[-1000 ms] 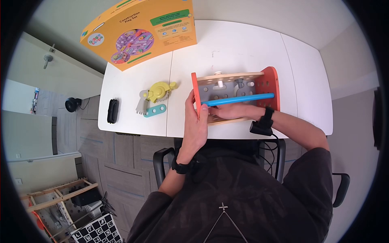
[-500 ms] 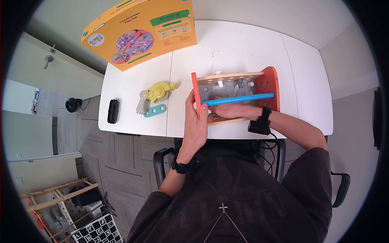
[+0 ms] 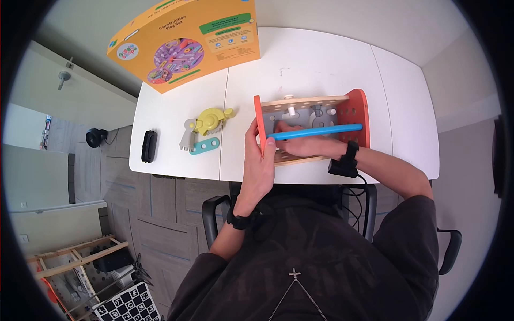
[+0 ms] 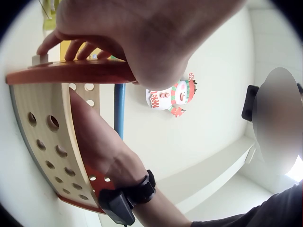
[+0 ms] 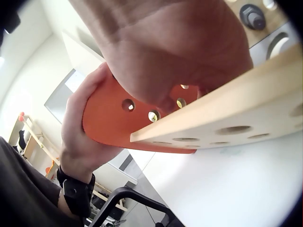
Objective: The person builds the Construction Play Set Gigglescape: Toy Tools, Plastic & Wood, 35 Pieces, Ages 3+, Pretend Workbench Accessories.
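Note:
A toy toolbox with orange end panels [image 3: 359,115], pale wooden perforated sides [image 4: 52,137] and a blue rod handle [image 3: 321,130] sits before me on the table. My left hand [image 3: 259,167] grips its left end panel [image 5: 109,113], thumb near the handle's end. In the left wrist view, a fingertip of that hand touches a small pale block [image 4: 40,60] on the panel's outer face. My right hand [image 3: 304,146] reaches under the handle into the toolbox, close to the left panel's inner face; its fingertips are hidden. A white peg [image 3: 291,111] and a grey bolt [image 3: 317,111] are in the far side.
Left of the toolbox lie a yellow toy saw [image 3: 210,121], a grey toothed piece [image 3: 187,137] and a teal strip with holes [image 3: 205,146]. A black case [image 3: 149,147] lies farther left. The yellow play set box [image 3: 187,45] stands at the back left.
My right hand has shifted slightly farther into the toolbox, and its fingers now show more above the handle. The left hand keeps its place on the end panel.

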`<state>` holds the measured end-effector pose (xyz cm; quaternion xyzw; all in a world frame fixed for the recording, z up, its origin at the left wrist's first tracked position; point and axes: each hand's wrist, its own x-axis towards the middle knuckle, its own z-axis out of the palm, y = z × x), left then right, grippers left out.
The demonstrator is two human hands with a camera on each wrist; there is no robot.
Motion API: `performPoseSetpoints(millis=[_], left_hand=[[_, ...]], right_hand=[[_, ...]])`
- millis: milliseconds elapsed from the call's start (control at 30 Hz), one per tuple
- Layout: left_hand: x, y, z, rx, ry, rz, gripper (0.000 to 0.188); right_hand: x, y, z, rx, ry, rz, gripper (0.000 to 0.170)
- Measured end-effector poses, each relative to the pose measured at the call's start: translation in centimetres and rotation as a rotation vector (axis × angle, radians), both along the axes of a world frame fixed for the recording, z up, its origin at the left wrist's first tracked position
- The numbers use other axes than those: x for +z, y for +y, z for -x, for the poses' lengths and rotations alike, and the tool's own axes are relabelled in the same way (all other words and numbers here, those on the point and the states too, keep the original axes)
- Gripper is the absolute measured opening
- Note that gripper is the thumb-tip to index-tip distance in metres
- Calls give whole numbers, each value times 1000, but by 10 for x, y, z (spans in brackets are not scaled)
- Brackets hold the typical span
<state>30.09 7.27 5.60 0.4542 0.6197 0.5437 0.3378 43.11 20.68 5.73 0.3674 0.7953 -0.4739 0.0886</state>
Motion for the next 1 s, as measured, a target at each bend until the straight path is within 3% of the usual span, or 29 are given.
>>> performPoseSetpoints(millis=[200,400,500,600,700,800,900,1000], left_hand=[[3,-1,0,-7,-27,52,53],[-9,1,1,2,-1,-12,52],[-3,0,1,-2,-32,40,52],[0,-1,1,-7,-46,58,52],[-4,1,0,8,6,-5,53],[-3,0,0,8,5,2,53],[2,-2,0,-8,-33,58,53],[3,-1,0,-9,-34,40,53]], right_hand=[[-11,6,-5,125,142,-14,52],[-19,1,-3,77,109,-82,44],[-24,1,-7,113,206,-108,49],[9,7,4,105,-48,38,47],[-23,1,-2,-1,128,-97,43],[-17,-1,-7,29,257,-65,41],[-20,11,3,14,56,72,41],[-8,9,6,-25,13,112,42]])
